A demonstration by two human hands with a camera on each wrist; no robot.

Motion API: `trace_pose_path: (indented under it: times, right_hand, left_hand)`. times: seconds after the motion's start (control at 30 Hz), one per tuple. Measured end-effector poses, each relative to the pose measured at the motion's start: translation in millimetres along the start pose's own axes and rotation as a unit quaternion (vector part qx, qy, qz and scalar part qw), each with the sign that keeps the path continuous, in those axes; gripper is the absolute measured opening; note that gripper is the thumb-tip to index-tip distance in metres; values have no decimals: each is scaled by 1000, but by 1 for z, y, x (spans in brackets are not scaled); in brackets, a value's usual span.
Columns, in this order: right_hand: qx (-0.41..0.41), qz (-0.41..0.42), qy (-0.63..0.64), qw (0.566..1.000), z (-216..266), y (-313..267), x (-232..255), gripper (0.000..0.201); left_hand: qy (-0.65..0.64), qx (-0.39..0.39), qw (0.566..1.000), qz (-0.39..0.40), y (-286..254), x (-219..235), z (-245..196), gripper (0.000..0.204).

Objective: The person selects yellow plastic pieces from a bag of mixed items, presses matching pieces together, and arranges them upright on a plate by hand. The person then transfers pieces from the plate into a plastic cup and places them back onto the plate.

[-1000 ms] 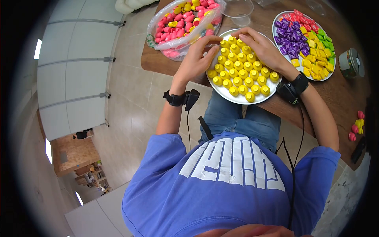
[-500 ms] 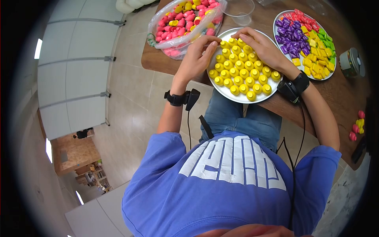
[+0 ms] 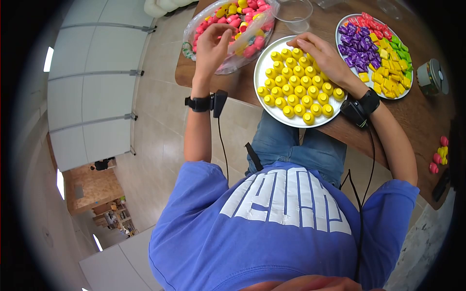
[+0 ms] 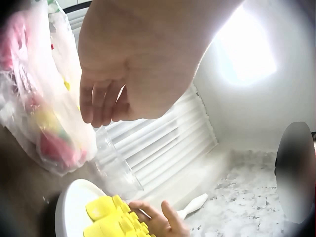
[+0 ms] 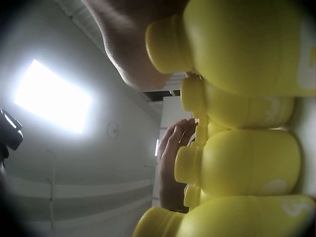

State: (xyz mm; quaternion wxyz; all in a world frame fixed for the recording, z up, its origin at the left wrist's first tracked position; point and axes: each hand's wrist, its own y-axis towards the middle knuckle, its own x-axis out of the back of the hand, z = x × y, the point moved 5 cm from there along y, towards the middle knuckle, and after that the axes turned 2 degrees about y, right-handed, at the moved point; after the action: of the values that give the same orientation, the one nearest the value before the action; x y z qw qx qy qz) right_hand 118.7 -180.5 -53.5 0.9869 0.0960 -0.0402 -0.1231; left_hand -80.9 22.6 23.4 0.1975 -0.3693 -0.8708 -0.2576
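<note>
A white plate [image 3: 260, 65] on the wooden table holds rows of small yellow bottle-shaped pieces [image 3: 296, 89]. My right hand [image 3: 305, 44] lies on the far rows, fingers resting on the pieces; the right wrist view shows those yellow pieces [image 5: 247, 163] up close under the palm. My left hand [image 3: 218, 36] hovers over the mouth of a clear plastic bag [image 3: 245, 22] full of pink and yellow pieces. In the left wrist view my left hand [image 4: 106, 103] hangs with loosely curled fingers and holds nothing, beside the bag [image 4: 44, 113].
A second plate [image 3: 337, 36] at the right holds purple, yellow, red and green pieces. A clear plastic cup [image 3: 293, 14] stands behind the white plate. A small round tin [image 3: 432, 75] and a few pink pieces [image 3: 437, 155] lie near the table's right edge.
My left hand has left the plate's left rim and moved up and left to the bag. My right hand stays on the far yellow pieces.
</note>
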Motion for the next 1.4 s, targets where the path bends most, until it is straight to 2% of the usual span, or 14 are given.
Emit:
trace_pose_path:
  times: [0.13, 0.2, 0.37, 0.47, 0.7, 0.77, 0.8, 0.87, 0.93, 1.03, 1.1, 1.13, 1.2, 1.4]
  right_hand:
    - [-7, -6, 25, 1000, -1, 1, 0, 42]
    - [-8, -8, 27, 1000, -1, 0, 0, 41]
    - [-8, -12, 17, 1000, 0, 0, 1, 42]
    - [-6, -12, 23, 1000, -3, 1, 0, 43]
    - [1, -19, 13, 1000, -5, 1, 1, 42]
    - [-5, -24, 7, 1000, -5, 1, 0, 41]
    - [-5, -25, 7, 1000, -5, 1, 0, 41]
    - [-3, -25, 20, 999, -5, 1, 0, 40]
    - [-2, -26, 14, 1000, -5, 1, 1, 39]
    - [2, -23, 8, 1000, -7, 2, 1, 39]
    - [3, -22, 7, 1000, -7, 2, 1, 39]
    - [-4, -16, 3, 1000, -6, 1, 2, 38]
    - [-9, -11, -1, 1000, -7, 1, 1, 38]
    - [-7, -13, -13, 1000, -4, 1, 3, 37]
  left_hand:
    - [109, -39, 993, -19, 31, 0, 18, 17]
    - [219, -56, 974, -15, 43, -10, 27, 20]
    - [280, 36, 959, 7, 55, -27, 39, 31]
    - [330, 40, 943, 10, 58, -25, 53, 33]
    - [316, 14, 948, 25, 50, -25, 49, 36]
    - [278, 3, 960, -41, 47, -20, 46, 36]
    - [278, 2, 960, -40, 46, -21, 40, 36]
    - [233, -132, 955, -127, 37, -17, 13, 34]
    - [223, -140, 957, -121, 25, -18, -12, 33]
    - [172, -153, 968, -96, 3, -20, -36, 32]
    - [115, -97, 988, 33, -13, -30, -47, 32]
    - [115, -96, 988, 32, -20, -29, -50, 32]
    - [148, -31, 978, 147, -31, -36, -47, 34]
    - [138, -24, 967, 213, -41, -46, -45, 32]
